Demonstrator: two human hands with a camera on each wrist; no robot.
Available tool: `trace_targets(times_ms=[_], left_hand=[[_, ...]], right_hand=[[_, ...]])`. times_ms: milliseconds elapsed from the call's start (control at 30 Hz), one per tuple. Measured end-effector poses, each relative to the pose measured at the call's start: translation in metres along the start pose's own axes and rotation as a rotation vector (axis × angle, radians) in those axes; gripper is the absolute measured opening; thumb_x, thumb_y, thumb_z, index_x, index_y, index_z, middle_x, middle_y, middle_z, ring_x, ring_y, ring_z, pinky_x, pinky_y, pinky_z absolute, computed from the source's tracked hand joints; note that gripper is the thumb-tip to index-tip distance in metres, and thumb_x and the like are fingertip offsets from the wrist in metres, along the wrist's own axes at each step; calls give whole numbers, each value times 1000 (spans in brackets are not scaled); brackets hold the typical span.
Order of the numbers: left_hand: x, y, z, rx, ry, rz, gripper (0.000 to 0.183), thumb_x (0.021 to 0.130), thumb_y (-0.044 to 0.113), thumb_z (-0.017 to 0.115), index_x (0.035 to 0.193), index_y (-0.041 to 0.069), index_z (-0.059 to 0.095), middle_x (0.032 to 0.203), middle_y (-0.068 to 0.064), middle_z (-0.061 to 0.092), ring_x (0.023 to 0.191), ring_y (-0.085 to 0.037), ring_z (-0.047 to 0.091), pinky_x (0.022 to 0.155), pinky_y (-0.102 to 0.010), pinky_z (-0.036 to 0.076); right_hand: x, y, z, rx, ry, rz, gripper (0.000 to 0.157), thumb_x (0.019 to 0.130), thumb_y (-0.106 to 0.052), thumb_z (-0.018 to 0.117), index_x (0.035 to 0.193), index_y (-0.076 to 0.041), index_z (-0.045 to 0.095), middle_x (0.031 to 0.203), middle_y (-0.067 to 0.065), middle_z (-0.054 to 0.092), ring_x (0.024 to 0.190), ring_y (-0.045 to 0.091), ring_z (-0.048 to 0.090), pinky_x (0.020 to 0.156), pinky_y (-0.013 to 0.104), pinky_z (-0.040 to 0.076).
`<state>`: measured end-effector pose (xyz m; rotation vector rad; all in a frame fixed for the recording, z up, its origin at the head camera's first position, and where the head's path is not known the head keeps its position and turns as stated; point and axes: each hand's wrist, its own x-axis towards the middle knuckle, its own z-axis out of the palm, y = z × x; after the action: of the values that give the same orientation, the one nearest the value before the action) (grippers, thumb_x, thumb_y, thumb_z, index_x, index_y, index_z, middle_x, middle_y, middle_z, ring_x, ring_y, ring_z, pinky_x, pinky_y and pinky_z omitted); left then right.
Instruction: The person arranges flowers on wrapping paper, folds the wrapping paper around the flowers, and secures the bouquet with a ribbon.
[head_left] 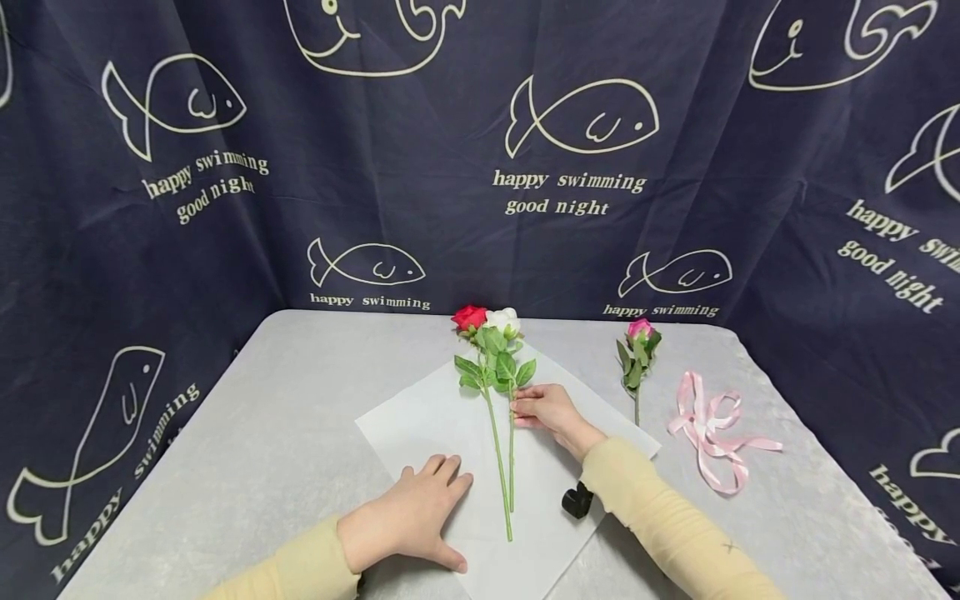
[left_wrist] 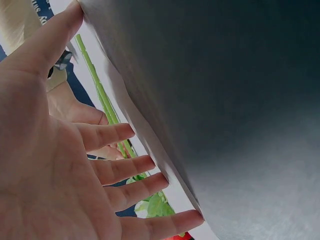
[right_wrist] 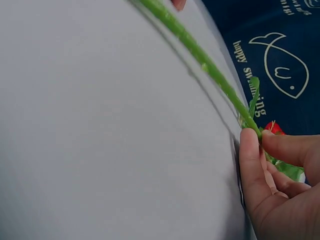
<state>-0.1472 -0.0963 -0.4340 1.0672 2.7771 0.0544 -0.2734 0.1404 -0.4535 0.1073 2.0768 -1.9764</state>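
Note:
A red rose [head_left: 470, 317] and a white rose [head_left: 503, 320] lie side by side on a white paper sheet [head_left: 420, 417], their blooms past its far corner and their stems pointing toward me. My right hand [head_left: 551, 412] pinches the white rose's stem between thumb and fingers just below the leaves; the right wrist view shows this green stem [right_wrist: 200, 57] running from the fingertips. My left hand [head_left: 420, 512] lies spread on the left part of the paper, fingers fairly straight, fingertips at the sheet in the left wrist view, holding nothing.
A pink rose [head_left: 640, 331] lies to the right of the paper. Further right is a loose, looped pink ribbon [head_left: 708, 425]. A small black object [head_left: 577, 500] sits by my right sleeve on the paper's edge. A dark fish-print curtain [head_left: 465, 225] hangs behind the grey table [head_left: 277, 400].

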Motion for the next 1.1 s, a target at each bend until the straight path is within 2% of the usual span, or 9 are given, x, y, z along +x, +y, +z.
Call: trace_targets(times_ms=[133,300,567,767,1100], left_hand=[[0,0,1,4,0,-3,105,60,78,65,139,11,44,142,-16,40,129,-31,38,78,-56,48],[0,0,0,9,0,-7,105,61,78,65,139,11,44,142,-16,40,129,-31,38,78,-56,48],[0,0,0,18,1,-1,105,61,79,64,139,12,44,142,-15,40,128,-31,38,76,-54,48],[0,0,1,11,1,4,105,61,79,64,139,11,44,142,-17,40,129,-32,38,77,-55,48],[1,0,2,23,10,-4,106,60,80,64,138,12,44,142,-16,40,128,-31,38,78,-54,47]], right_hand=[[4,-4,1,-98,33,19,27,84,7,63,108,17,56,72,9,65,58,11,63,60,25,56],[8,-8,1,-165,52,51,24,83,4,65,105,13,60,73,12,67,55,12,64,59,27,56],[3,-12,-3,-240,37,45,24,84,0,67,102,14,61,69,12,68,50,13,62,56,30,56],[-8,-20,-17,-252,10,48,28,86,-1,64,109,14,60,73,17,68,52,14,63,59,32,57],[-28,-41,-54,-332,-29,1,39,88,-4,61,120,17,52,91,27,67,64,18,66,68,37,57]])
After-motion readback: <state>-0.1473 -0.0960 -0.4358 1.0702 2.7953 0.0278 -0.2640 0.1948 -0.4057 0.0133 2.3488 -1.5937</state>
